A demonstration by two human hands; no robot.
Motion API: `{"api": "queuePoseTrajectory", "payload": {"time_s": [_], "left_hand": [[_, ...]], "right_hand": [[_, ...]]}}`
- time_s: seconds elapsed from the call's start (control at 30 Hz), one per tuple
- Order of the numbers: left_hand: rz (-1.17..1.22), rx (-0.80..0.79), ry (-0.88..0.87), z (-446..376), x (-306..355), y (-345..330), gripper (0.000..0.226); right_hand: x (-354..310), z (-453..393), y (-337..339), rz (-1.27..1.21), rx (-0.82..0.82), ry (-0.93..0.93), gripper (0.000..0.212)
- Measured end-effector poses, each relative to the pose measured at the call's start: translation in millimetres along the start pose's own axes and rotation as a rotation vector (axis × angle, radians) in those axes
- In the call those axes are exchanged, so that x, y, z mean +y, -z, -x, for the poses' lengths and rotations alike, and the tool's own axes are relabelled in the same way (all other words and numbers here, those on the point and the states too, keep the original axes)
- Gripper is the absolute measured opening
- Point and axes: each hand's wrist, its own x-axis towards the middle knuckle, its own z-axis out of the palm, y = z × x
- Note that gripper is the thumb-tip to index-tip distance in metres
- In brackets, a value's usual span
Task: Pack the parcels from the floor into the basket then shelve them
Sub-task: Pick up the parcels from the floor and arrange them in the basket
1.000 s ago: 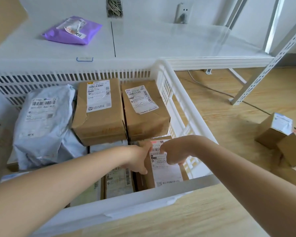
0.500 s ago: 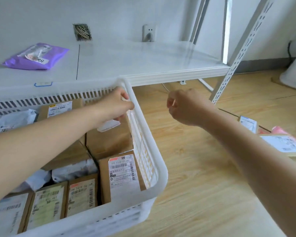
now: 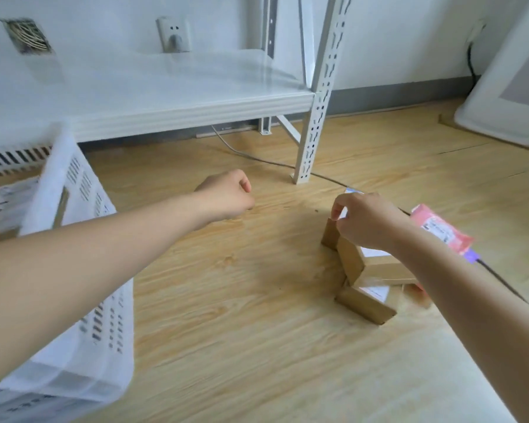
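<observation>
Several brown cardboard parcels lie clustered on the wooden floor at the right. My right hand (image 3: 367, 221) is closed over the top of the farthest cardboard parcel (image 3: 329, 236), which stands on the floor. Two more, one parcel (image 3: 353, 264) leaning and one parcel (image 3: 365, 302) flat, lie nearer to me, partly hidden by my forearm. A pink bag parcel (image 3: 440, 232) lies just right of my wrist. My left hand (image 3: 226, 196) hovers over bare floor, fingers curled, holding nothing. The white slotted basket (image 3: 74, 270) stands at the left, with labelled parcels inside it.
A white metal shelf (image 3: 171, 99) runs low along the wall, its upright post (image 3: 310, 123) standing just beyond the parcels. A grey cable (image 3: 257, 157) trails across the floor past the post. A white panel (image 3: 507, 87) leans at the far right.
My view swung right, from the basket to the floor. My right hand dropped onto the far cardboard parcel. My left hand let go of the basket rim and moved out over the floor.
</observation>
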Motion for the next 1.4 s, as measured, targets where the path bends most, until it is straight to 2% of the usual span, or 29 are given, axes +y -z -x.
{"api": "queuePoseTrajectory", "payload": {"time_s": [0.17,0.37,0.47,0.57,0.63,0.73,0.83,0.9,1.0,1.07,1.23,1.4], "left_hand": [[-0.017,-0.058,0.016,-20,57,-65,0.017],[-0.008,-0.139,0.030,-40,98,-134,0.042],[-0.045,-0.167,0.013,-48,107,-170,0.051],[-0.013,-0.050,-0.001,-60,118,-194,0.051],[-0.044,-0.053,-0.034,-67,128,-208,0.053],[-0.254,-0.183,-0.050,-73,136,-224,0.054],[-0.442,-0.187,-0.053,-77,134,-227,0.053],[-0.383,-0.273,-0.042,-78,131,-228,0.056],[-0.175,-0.473,-0.052,-74,123,-232,0.059],[-0.100,-0.521,-0.085,-69,118,-234,0.056],[-0.004,-0.491,-0.192,-61,120,-221,0.055],[0.183,-0.324,-0.204,-42,119,-171,0.056]], "right_hand": [[94,-2,-10,-0.151,0.026,-0.065,0.038],[164,1,-43,-0.303,0.200,-0.211,0.047],[179,9,-70,-0.489,0.173,-0.378,0.054],[183,14,-92,-0.658,0.072,-0.518,0.061],[183,15,-103,-0.748,0.012,-0.532,0.065],[179,15,-113,-0.896,-0.013,-0.472,0.068],[177,13,-114,-0.972,-0.012,-0.453,0.066],[178,12,-115,-1.022,-0.007,-0.472,0.065],[179,16,-116,-1.127,-0.001,-0.488,0.060],[178,19,-117,-1.185,0.002,-0.501,0.059],[176,24,-107,-1.240,0.074,-0.465,0.063],[150,21,-76,-1.159,0.133,-0.299,0.060]]}}
